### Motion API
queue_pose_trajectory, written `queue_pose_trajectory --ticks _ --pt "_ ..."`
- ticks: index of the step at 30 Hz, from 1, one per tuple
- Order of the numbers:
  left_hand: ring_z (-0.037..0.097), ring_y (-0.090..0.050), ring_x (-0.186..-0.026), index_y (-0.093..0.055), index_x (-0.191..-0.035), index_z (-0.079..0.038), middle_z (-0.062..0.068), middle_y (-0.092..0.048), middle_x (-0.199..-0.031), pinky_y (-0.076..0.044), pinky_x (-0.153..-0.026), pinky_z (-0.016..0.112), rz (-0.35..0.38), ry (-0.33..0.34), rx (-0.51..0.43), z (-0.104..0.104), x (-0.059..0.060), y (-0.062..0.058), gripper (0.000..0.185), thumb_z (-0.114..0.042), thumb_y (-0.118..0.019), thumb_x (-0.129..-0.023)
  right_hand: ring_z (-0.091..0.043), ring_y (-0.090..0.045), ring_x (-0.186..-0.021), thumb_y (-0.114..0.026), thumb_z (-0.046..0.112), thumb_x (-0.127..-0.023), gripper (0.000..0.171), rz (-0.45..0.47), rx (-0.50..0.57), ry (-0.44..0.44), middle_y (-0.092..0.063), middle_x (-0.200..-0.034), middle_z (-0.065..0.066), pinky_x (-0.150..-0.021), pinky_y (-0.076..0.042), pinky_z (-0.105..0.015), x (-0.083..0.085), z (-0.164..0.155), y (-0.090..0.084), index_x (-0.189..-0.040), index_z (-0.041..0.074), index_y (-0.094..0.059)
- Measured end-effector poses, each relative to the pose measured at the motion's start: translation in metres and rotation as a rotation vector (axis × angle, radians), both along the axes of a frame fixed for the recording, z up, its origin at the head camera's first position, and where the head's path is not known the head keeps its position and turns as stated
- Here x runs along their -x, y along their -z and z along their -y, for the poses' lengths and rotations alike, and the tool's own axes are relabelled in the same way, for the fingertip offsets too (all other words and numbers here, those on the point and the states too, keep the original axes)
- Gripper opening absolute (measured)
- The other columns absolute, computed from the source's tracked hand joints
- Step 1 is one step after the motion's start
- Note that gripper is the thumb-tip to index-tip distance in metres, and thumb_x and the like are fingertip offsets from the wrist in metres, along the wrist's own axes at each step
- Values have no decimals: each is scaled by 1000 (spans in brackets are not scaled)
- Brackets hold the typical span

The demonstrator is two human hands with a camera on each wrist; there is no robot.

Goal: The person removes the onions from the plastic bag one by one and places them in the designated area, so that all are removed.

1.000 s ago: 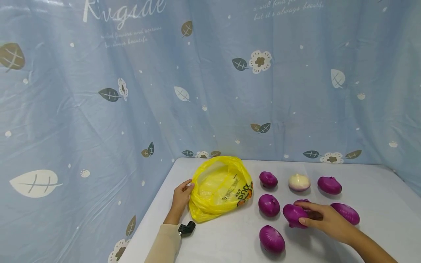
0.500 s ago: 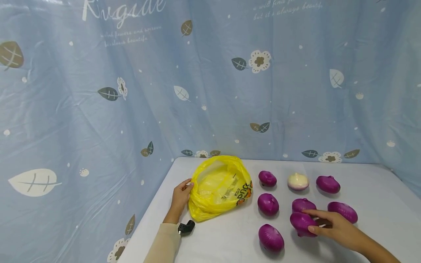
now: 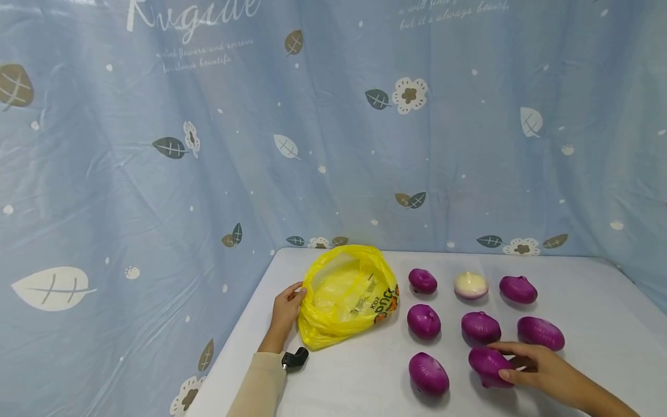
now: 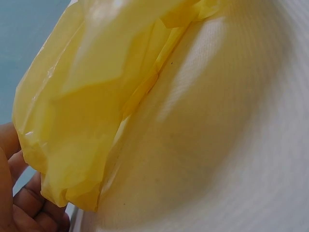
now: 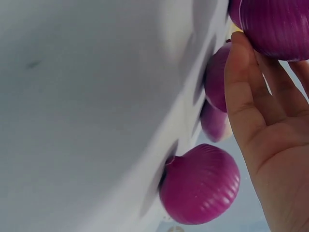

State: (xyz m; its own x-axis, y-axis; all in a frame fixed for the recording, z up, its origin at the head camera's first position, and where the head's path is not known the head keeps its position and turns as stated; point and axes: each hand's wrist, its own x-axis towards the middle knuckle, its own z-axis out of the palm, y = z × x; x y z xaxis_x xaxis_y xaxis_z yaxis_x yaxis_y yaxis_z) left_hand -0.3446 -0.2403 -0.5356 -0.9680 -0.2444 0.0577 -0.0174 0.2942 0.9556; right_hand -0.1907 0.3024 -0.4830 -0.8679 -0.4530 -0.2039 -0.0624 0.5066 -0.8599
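Note:
My left hand [image 3: 285,313] pinches the left rim of a yellow plastic bag [image 3: 324,335] with dark and orange print, its mouth facing up and toward me. In the left wrist view the bag's thin side [image 4: 91,111] hangs by my fingers. My right hand [image 3: 547,373] holds a purple onion [image 3: 487,366] between thumb and fingertips, low over the table's front part. The right wrist view shows this held onion [image 5: 277,26] at its top edge. Just behind it sits another purple onion [image 3: 480,327], with a further onion [image 3: 541,333] to its right.
Left of my right hand lie a front onion [image 3: 428,374] and a middle onion [image 3: 424,321]. Along the back are a small onion [image 3: 422,281], a pale onion [image 3: 471,285] and another purple one. A black angled piece [image 3: 295,358] is at my left sleeve. A patterned curtain [image 3: 333,145] bounds the table.
My right hand has moved right and nearer to me with the onion, lowering it in front of the middle onion, which now shows fully. My left hand and the bag stay put.

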Motion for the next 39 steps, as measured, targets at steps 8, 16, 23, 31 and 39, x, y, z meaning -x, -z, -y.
queue_pose_trajectory --ticks 8,16,23,31,39 --pt "20 -51 -82 -65 -129 -19 7 -61 -97 -44 -63 23 -1 -6 4 1 1 2 41 -38 -66 -93 -33 -60 -100 -66 24 -93 51 99 -1 43 -61 -119 -22 -78 -55 -53 -6 -3 8 -134 -4 -53" --pt "19 -50 -79 -65 -129 -17 7 -60 -96 -43 -60 23 -10 2 -4 1 1 2 43 -40 -66 -92 -30 -59 -100 -68 24 -92 50 148 6 69 -60 -117 -20 -76 -56 -51 -13 -6 15 -132 -3 -54" --pt "20 -50 -80 -65 -129 -17 8 -60 -96 -43 -60 22 -10 6 -14 0 -1 0 41 -37 -66 -93 -32 -60 -99 -70 20 -90 53 159 32 71 -59 -117 -23 -76 -57 -49 -15 -9 20 -132 -5 -51" --pt "20 -50 -80 -66 -128 -17 7 -60 -96 -44 -61 22 -13 8 -13 1 0 -1 40 -35 -67 -93 -33 -58 -103 -68 20 -92 62 201 60 43 -53 -125 -28 -78 -56 -51 -18 -7 22 -141 -6 -40" --pt "20 -50 -79 -66 -128 -17 7 -60 -96 -42 -60 22 -20 12 -10 1 0 0 40 -36 -67 -93 -29 -59 -98 -73 21 -88 65 231 6 93 -56 -119 -22 -76 -56 -51 -19 -5 20 -140 -2 -43"
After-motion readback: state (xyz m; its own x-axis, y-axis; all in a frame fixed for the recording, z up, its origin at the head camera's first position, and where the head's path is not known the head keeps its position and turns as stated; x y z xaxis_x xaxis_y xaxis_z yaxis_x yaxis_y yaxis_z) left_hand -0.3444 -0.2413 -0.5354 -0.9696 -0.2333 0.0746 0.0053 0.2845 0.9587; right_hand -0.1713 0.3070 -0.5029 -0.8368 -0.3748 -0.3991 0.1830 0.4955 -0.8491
